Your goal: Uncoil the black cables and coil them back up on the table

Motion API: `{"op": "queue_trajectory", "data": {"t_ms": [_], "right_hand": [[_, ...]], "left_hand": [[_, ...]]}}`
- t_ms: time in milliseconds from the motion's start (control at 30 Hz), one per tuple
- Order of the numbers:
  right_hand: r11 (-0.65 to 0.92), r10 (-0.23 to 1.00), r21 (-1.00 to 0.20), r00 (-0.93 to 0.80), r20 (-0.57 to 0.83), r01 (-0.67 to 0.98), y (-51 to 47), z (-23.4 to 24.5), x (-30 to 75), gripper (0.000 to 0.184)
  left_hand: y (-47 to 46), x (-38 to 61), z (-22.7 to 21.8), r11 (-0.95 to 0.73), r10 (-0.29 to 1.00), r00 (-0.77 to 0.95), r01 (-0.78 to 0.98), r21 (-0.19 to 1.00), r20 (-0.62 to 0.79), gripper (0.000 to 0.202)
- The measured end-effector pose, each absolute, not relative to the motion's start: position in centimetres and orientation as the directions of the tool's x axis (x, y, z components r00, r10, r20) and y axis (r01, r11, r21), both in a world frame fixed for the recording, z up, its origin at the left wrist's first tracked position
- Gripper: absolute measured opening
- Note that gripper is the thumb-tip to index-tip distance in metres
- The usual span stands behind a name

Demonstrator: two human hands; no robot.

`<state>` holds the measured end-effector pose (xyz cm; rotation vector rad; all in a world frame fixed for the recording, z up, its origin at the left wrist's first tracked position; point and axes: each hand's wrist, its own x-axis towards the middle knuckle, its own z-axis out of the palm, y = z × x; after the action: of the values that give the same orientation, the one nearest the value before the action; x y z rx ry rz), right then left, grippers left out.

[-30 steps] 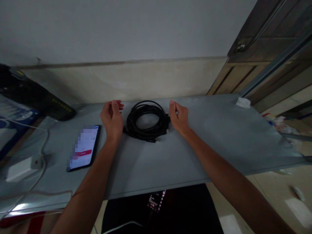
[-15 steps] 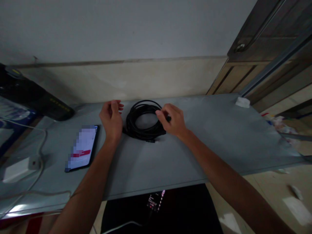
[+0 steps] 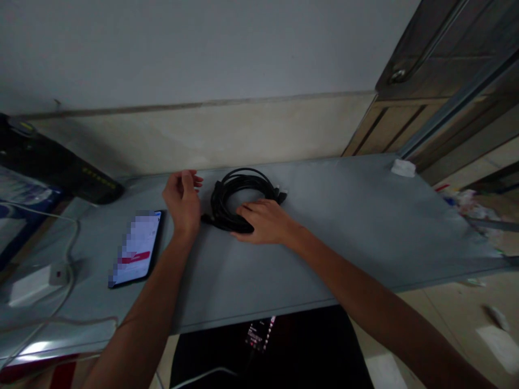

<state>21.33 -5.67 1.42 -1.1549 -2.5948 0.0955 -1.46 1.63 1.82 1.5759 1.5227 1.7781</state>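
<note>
1. On the grey counter (image 3: pixel 344 216), near the wall (image 3: pixel 275 132) and between the person's hands, lies a coil of black cable (image 3: pixel 219 205).
2. The coil looks like a flattened ring: many dark, smooth strands bunched thickly around an open middle, with one thin loop standing a little loose at the far side.
3. Connector ends (image 3: pixel 280 194) stick out on its right, with a paler, metallic-looking bit; another dark end pokes out at the left, close to the left wrist.
4. The right hand (image 3: pixel 263 219) is closed around the coil's near side, gripping the bundled strands.
5. The left hand (image 3: pixel 181 200) is half open beside the coil, fingers loosely curled, with nothing visible in it.
</note>
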Motion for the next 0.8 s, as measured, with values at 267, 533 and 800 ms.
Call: {"op": "queue_trajectory", "data": {"t_ms": [267,533,800], "right_hand": [[0.555,0.831,-0.230,-0.525,0.182,0.799,-4.7,1.9,23.2,0.055],[0.430,0.895,-0.177,-0.394,0.209,0.885,-4.7,1.6,26.3,0.047],[0.270,0.896,-0.055,-0.230,0.380,0.961,-7.3,-0.8,36.8,0.055]], "left_hand": [[1.4,-1.1,1.2,-0.384,0.793,-0.301,0.430,0.817,0.530,0.031],[0.8,-1.1,1.1,-0.368,0.818,-0.233,0.490,0.790,0.525,0.031],[0.7,-0.8,1.0,-0.386,0.838,-0.188,0.462,0.799,0.513,0.028]]}}
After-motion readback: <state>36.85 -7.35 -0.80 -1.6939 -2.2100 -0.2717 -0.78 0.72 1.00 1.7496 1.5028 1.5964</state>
